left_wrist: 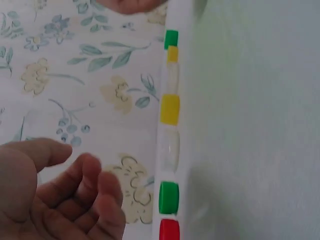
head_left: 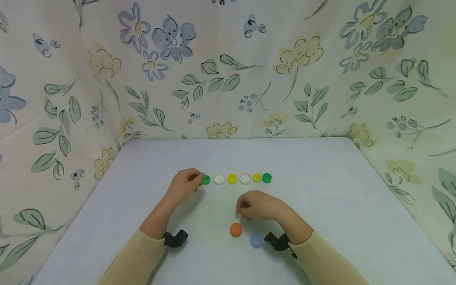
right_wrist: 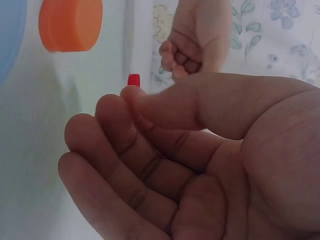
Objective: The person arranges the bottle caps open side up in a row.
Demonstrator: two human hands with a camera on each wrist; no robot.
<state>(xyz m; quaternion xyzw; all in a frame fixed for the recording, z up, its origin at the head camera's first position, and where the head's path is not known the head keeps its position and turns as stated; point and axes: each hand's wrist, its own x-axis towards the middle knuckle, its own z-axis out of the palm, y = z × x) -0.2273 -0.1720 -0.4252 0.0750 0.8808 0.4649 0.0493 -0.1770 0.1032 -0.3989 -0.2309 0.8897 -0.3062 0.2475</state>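
A row of small round plastic caps lies on the table. My left hand (head_left: 186, 184) is over the row's left end, where it mostly covers a red cap (left_wrist: 169, 230) in the head view. In the left wrist view, its loosely curled fingers (left_wrist: 107, 192) hold nothing and stand apart from the caps. Beside the red one is a green cap (head_left: 206, 179), then a white cap (head_left: 219, 179). My right hand (head_left: 259, 205) hovers below the row, fingers bent and thumb close to the index fingertip, with nothing visible between them. Nearest it are an orange cap (head_left: 236, 230) and a blue cap (head_left: 256, 240).
Rightward along the row follow a yellow cap (head_left: 232, 179), another white cap (head_left: 245, 179), a smaller yellow cap (head_left: 257, 177) and a second green cap (head_left: 266, 177). The white table (head_left: 338, 190) is backed by a flowered cloth (head_left: 221, 95).
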